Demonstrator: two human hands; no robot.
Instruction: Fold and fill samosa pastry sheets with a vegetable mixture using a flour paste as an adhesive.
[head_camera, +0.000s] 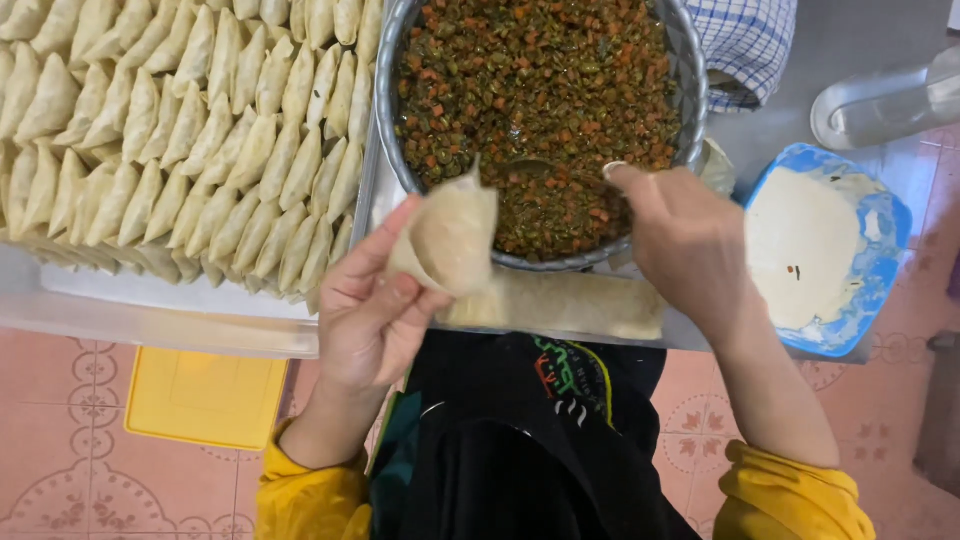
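Note:
My left hand holds a thin pastry sheet folded into a cone, raised just in front of a big metal bowl. The bowl is full of chopped green and orange vegetable filling. My right hand grips a spoon whose bowl end is dug into the filling near the front rim. A stack of pastry strips lies on the table edge between my hands.
Rows of folded triangular pastries cover a tray at the left. A blue plate with white paste sits at the right. A checked cloth lies behind the bowl, a yellow lid on the tiled floor.

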